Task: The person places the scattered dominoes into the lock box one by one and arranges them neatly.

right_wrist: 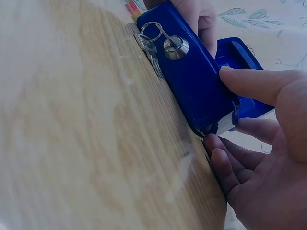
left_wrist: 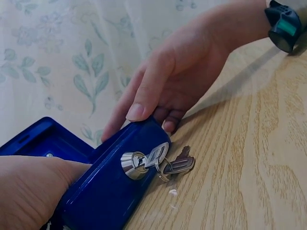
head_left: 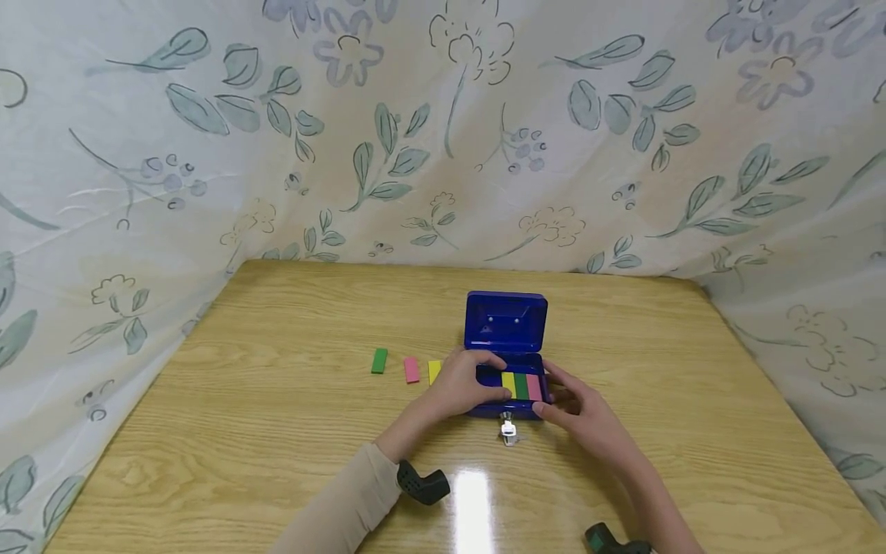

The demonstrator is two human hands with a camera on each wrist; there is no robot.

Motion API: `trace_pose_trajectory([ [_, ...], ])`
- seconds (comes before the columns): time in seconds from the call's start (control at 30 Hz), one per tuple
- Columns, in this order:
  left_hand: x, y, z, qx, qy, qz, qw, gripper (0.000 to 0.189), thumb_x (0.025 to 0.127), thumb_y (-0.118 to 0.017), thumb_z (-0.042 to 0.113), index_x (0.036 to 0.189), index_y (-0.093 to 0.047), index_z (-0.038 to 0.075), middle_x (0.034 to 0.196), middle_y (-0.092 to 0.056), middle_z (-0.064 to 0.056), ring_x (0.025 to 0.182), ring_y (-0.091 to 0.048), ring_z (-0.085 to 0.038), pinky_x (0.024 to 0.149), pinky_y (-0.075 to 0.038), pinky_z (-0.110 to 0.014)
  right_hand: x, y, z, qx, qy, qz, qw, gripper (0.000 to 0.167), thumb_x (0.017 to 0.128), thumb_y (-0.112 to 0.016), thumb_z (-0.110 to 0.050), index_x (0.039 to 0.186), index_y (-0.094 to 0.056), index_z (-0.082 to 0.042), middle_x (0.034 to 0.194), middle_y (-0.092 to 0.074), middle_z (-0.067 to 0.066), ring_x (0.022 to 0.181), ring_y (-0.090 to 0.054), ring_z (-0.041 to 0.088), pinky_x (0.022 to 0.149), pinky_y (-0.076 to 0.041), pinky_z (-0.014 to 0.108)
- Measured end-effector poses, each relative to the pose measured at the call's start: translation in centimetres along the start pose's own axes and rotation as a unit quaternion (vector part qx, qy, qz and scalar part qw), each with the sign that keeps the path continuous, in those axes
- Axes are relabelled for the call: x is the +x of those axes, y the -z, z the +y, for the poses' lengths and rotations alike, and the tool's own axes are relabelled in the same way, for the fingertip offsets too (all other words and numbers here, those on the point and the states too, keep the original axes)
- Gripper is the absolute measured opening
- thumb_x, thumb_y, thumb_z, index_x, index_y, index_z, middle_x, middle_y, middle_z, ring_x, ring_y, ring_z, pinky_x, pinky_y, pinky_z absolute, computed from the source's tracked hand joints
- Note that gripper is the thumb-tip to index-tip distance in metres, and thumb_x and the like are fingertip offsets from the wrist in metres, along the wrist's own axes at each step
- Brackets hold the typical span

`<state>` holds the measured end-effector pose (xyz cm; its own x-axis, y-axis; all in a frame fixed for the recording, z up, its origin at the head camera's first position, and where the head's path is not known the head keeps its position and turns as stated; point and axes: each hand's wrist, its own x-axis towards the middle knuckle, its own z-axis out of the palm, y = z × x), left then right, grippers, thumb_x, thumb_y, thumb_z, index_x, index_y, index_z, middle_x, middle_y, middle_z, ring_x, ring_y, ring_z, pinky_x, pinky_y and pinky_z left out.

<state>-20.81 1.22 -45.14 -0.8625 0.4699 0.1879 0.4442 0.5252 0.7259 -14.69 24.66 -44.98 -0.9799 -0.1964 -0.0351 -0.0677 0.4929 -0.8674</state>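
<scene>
Floral cloth (head_left: 443, 177) behind table (head_left: 318, 315); right hand (head_left: 584, 415) grips blue box (head_left: 512, 338), left hand (head_left: 462, 382) spread at yellow block (head_left: 508, 382) inside.

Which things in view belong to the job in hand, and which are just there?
In use, apparently:
- open blue box
- yellow block, green block and pink block inside
- left hand, over the box; right hand, touching it
- probably the loose green, pink and yellow blocks

Seemingly incidental:
- keys at the box's front
- floral cloth
</scene>
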Motion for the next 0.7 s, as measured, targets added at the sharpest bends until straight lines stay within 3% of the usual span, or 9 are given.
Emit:
trace_pose_trajectory([
  [0.2, 0.0, 0.3, 0.0, -0.018, -0.017, 0.01, 0.9996, 0.037, 0.084, -0.081, 0.027, 0.114, -0.07, 0.008, 0.116, -0.067, 0.0, 0.115, -0.057, -0.015, 0.1, -0.044, -0.035, 0.0, -0.1, 0.0, 0.002, 0.002, -0.002, 1.0, 0.07, 0.094, -0.069, -0.034, 0.154, -0.035, -0.022, 0.142, -0.047, 0.016, 0.109, -0.054, 0.029, 0.088, -0.047, 0.04],
  [0.47, -0.9, 1.3, 0.0, -0.015, -0.006, 0.029, 0.9995, 0.036, 0.09, -0.074, 0.031, 0.117, -0.069, 0.009, 0.122, -0.064, -0.003, 0.121, -0.054, -0.019, 0.102, -0.042, -0.038, 0.1, -0.2, 0.0, -0.007, -0.002, -0.001, 1.0, 0.071, 0.093, -0.069, -0.038, 0.154, -0.036, -0.025, 0.142, -0.048, 0.014, 0.111, -0.053, 0.03, 0.091, -0.046, 0.041],
  [0.7, -1.9, 2.5, -0.4, -0.011, 0.007, 0.066, 0.9977, 0.027, 0.093, -0.07, 0.029, 0.113, -0.07, 0.011, 0.121, -0.064, -0.004, 0.107, -0.057, -0.023, 0.09, -0.048, -0.04, 0.1, -0.3, 0.2, -0.008, -0.01, 0.006, 0.9999, 0.072, 0.091, -0.071, -0.039, 0.153, -0.036, -0.027, 0.141, -0.048, 0.012, 0.111, -0.054, 0.03, 0.091, -0.046, 0.041],
])
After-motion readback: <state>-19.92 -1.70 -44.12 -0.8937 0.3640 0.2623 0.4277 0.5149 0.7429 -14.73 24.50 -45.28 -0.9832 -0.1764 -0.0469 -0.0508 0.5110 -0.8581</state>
